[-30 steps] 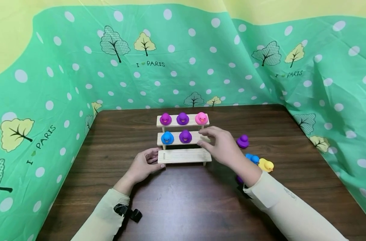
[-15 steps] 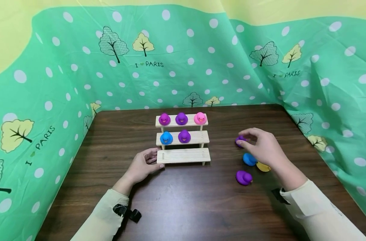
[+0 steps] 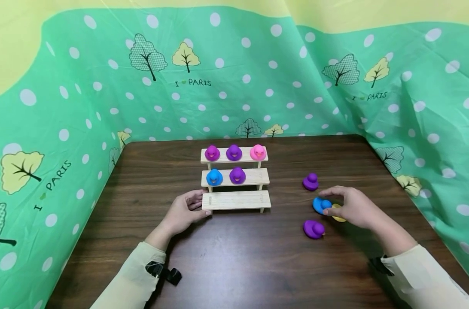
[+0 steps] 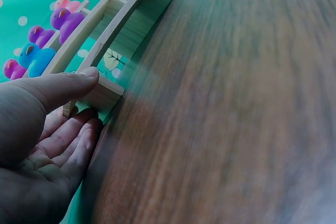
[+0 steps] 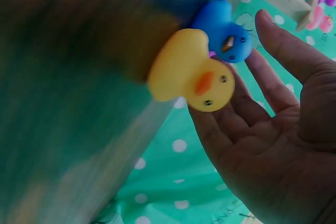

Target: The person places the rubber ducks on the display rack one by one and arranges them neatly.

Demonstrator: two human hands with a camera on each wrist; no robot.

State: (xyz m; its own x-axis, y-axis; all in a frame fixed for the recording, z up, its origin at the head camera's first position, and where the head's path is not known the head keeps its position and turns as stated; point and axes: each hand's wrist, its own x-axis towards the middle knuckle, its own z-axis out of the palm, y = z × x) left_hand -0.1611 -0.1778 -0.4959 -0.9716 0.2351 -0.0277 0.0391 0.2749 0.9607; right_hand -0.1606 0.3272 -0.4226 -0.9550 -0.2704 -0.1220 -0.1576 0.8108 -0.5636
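Note:
A three-step wooden stand (image 3: 236, 200) stands on the table. Its top step carries a magenta duck (image 3: 212, 152), a purple duck (image 3: 233, 152) and a pink duck (image 3: 258, 152). On the middle step are a blue duck (image 3: 214, 177) and another purple duck (image 3: 237, 175). My left hand (image 3: 183, 211) holds the stand's left end at the bottom step, thumb in front, fingers behind. Spread around a loose blue duck (image 5: 223, 32), my right hand (image 3: 356, 209) has its thumb apart from it in the right wrist view. A yellow duck (image 5: 191, 72) lies beside that blue one, partly covered by the hand in the head view.
Two more purple ducks lie on the table: one farther back (image 3: 310, 182), one nearer (image 3: 314, 229). The dark wooden table (image 3: 234, 266) is enclosed by a green dotted cloth (image 3: 234, 73). A black wrist camera (image 3: 174, 277) protrudes from the left sleeve.
My right hand has moved from the middle step, right past the far purple duck, then nearer to the blue and yellow ducks. My left hand and the ducks on the stand have stayed put.

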